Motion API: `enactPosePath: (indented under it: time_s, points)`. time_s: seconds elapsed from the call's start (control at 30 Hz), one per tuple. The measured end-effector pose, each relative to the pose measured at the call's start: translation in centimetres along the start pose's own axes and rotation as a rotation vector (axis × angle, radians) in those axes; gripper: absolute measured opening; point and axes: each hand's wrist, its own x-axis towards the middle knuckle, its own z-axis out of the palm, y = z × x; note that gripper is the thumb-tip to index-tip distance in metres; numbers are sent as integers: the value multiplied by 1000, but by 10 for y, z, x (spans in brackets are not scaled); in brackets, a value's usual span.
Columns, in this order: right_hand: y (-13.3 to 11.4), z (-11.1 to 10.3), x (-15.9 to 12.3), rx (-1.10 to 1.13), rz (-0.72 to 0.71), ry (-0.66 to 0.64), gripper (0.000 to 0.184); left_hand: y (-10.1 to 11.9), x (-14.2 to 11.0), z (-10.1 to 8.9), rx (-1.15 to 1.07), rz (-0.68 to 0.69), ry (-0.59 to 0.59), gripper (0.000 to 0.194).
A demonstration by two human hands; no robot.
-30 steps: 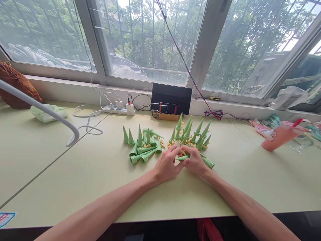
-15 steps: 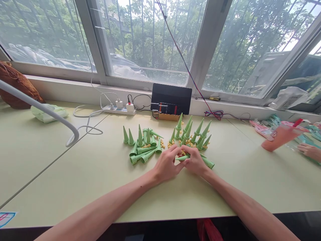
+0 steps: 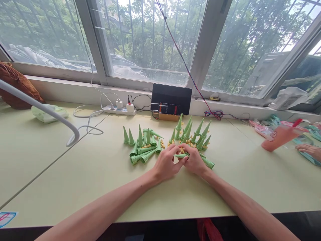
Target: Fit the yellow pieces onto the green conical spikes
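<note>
My two hands meet over the near side of the table, closed around one green plastic watering spike (image 3: 180, 155) that lies sideways with its tip to the left. A small yellow valve piece (image 3: 182, 151) shows at its upper side, between the fingers. My right hand (image 3: 196, 161) grips the wide end, which it mostly hides. Thumb and fingers of my left hand (image 3: 166, 163) curl round from the other side; their exact contact is partly hidden. Left of the hands is a pile of green spikes (image 3: 146, 149). Behind them stand several upright spikes with yellow pieces (image 3: 187, 131).
A black tablet (image 3: 172, 95) leans at the window, with a phone before it. A power strip (image 3: 120, 110) and white cables lie to the left. At right stand a tilted cup of pink drink (image 3: 279, 135) and another person's hand (image 3: 309, 151) by plastic bags.
The held spike has shifted slightly up and left between my fingers. The other person's hand at the right edge has moved slightly. The piles look the same.
</note>
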Motion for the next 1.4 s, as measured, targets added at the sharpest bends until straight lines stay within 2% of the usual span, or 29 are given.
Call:
enactPosePath:
  time_s: [0.13, 0.27, 0.43, 0.63, 0.8, 1.0, 1.4]
  points:
    - [-2, 0, -1, 20, 11, 25, 36, 1, 0, -1, 43, -60, 54, 20]
    - [-5, 0, -1, 95, -15, 45, 25, 1, 1, -5, 75, -147, 123, 24]
    - [-7, -1, 1, 148, -80, 105, 19, 0, 4, -7, 125, -165, 172, 30]
    - [-3, -1, 3, 157, -78, 116, 17, -3, 5, -8, 130, -185, 150, 31]
    - [-1, 1, 2, 219, 57, 170, 24, -3, 6, -8, 48, -194, 124, 18]
    - [-1, 3, 3, 413, 163, 222, 30, -5, 8, -6, 55, -215, 153, 14]
    - [-5, 1, 4, 545, 237, 197, 35, -6, 7, -6, 4, -178, 24, 18]
